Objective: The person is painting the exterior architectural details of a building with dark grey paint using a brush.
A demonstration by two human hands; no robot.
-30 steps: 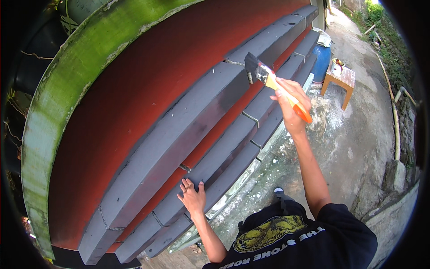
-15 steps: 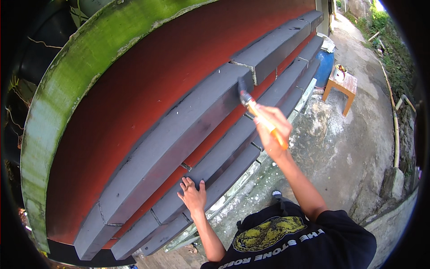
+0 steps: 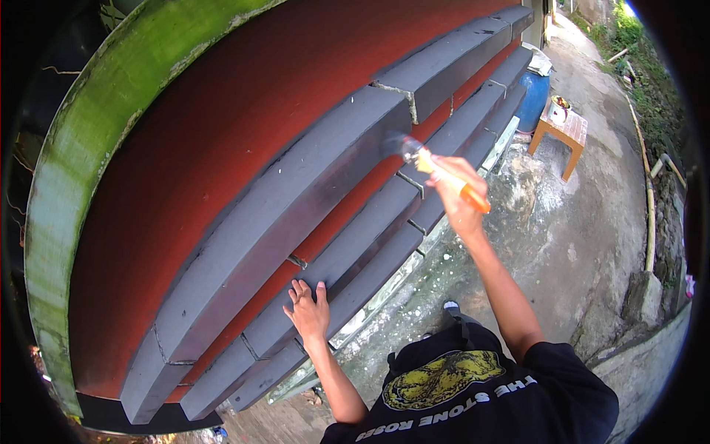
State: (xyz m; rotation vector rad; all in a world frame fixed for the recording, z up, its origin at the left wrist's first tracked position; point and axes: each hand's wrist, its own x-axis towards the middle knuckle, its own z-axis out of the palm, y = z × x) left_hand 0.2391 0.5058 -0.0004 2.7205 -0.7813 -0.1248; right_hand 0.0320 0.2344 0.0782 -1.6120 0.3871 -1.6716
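Note:
A paintbrush point(image 3: 424, 161) with a pale and orange handle is gripped in my right hand point(image 3: 458, 200). Its dark, blurred bristles meet the front face of the upper grey block point(image 3: 325, 170), close to that block's right end. My left hand point(image 3: 308, 307) lies with fingers spread on a lower grey block point(image 3: 347, 251). These long blocks stand out in stepped rows from a dark red wall point(image 3: 214, 170). Gaps show between block ends, and red strips run between the rows. Purplish, darker patches mark the upper block's front face.
At the upper right, an orange-brown stool point(image 3: 566, 132) carries a small paint-stained container point(image 3: 559, 109). Behind it stands a blue drum point(image 3: 532, 100). A concrete path point(image 3: 584, 244) with white splatters runs along the right. A mossy green curved edge point(image 3: 81, 148) bounds the wall at left.
My right hand has moved the paintbrush slightly down, its bristles now lower on the block's front face. The left hand stays spread on the lower block. The whole view has shifted slightly.

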